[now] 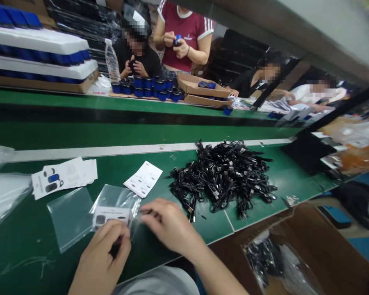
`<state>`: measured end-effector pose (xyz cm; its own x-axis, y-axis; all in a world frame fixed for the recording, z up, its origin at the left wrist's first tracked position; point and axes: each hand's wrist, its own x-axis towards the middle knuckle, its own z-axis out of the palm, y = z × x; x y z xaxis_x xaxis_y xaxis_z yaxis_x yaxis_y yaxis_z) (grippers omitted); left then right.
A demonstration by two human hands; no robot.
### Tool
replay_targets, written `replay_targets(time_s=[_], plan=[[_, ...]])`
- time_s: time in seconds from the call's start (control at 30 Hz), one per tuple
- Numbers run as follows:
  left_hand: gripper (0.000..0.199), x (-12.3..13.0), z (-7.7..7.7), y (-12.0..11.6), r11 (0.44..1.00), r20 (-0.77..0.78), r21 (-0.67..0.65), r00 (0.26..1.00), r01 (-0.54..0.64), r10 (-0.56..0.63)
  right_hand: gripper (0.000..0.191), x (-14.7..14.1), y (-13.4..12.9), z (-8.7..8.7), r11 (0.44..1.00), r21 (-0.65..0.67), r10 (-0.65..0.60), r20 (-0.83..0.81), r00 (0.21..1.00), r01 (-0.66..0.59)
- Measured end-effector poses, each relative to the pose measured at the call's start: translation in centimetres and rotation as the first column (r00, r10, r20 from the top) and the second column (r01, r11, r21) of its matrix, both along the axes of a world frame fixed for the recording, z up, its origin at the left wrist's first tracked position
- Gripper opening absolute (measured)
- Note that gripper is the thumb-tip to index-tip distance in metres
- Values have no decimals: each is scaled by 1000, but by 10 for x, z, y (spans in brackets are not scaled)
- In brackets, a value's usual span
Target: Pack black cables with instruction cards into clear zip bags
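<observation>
A clear plastic bag (112, 193) lies near the table's front edge, with a printed leaflet (112, 214) at its lower part. Whether the leaflet is fully inside I cannot tell. My left hand (106, 250) is closed, its thumb and fingers pinching the bag and leaflet at the lower edge. At the bag's right side, my right hand (169, 225) is slightly blurred, its thumb and fingertips drawn together on the plastic. Another flat clear bag (70, 217) lies to the left, partly under the first. A stack of leaflets (143, 180) sits just behind the bag.
Bundled black cables (221, 176) form a large heap to the right. More leaflets (63, 178) lie at left. An open carton (298, 246) with bagged items stands at lower right. Across the green tables, several people work near blue containers (147, 88) and stacked white trays (37, 41).
</observation>
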<state>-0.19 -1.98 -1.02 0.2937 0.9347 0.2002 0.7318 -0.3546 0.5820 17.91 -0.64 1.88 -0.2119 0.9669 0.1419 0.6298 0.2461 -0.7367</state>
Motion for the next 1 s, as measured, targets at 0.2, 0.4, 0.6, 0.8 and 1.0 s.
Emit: replay_targets(time_s=[0.2, 0.4, 0.6, 0.8, 1.0], plan=[[22, 7, -1, 9, 995, 2, -86, 999, -48, 49, 13, 72, 9, 6, 886, 358, -455, 549, 701, 295], [23, 10, 6, 12, 999, -61, -43, 998, -14, 11, 10, 76, 2, 2, 839, 443, -449, 235, 862, 317], [24, 12, 7, 10, 999, -80, -22, 996, -29, 27, 18, 21, -14, 1, 982, -186, -44, -344, 938, -23], [19, 7, 10, 5, 992, 43, -88, 995, -91, 95, 28, -13, -18, -8, 974, -179, 107, -188, 976, -141], [18, 9, 8, -2, 998, 38, 17, 997, -66, 65, 30, -26, -23, -16, 999, -16, 43, -4, 999, -43]])
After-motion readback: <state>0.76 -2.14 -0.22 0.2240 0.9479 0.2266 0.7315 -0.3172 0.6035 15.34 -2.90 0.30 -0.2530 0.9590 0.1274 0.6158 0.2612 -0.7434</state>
